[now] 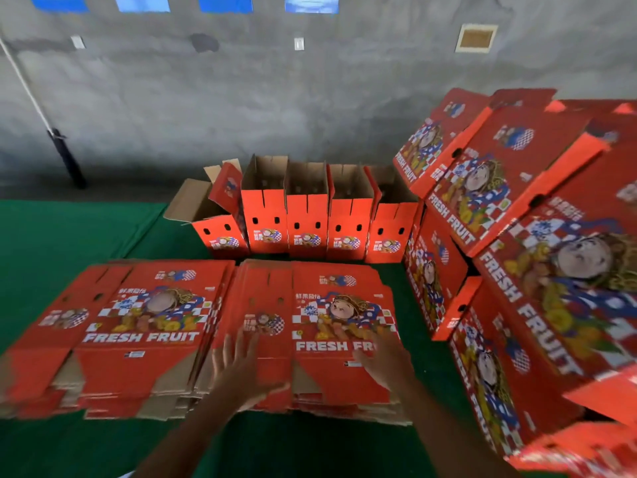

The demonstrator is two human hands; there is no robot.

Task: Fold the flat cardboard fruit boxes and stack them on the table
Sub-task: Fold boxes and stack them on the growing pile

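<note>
Left hand: fingers spread and straight, blurred, laid over the near left part of the right pile at 6 o'clock; nothing pinched; contact with the top sheet cannot be confirmed.
Right hand: fingers spread, over the "FRESH FRUIT" print near the pile's front edge, at 5 o'clock; nothing gripped.
Right pile: flat boxes, printed face up, on the green table just past both hands.
Handling: the top flat is judged light, stiff across its panels and hinged at its scores; the printed face is likely slick, so sheets may slide on one another. Crushing is a risk only at the flaps and cut edges.
Hold: best taken at two opposite edges of the top sheet, one hand per side, near the front corners where brown flaps show.
Heading: the print reads toward the person; brown bottom flaps point to 6 o'clock, the handle-hole end to 12.
Long axis: judged to run 9 to 3 o'clock, across the person.
Left pile: a second pile of flats at 9 o'clock, just beside the right one, same heading.
Open boxes: a row of erected boxes at 12 o'clock, upright, tops open, side by side.
Stack: closed boxes piled at 2 to 4 o'clock, tilted in this view.
Wall: grey, beyond the table.
</note>
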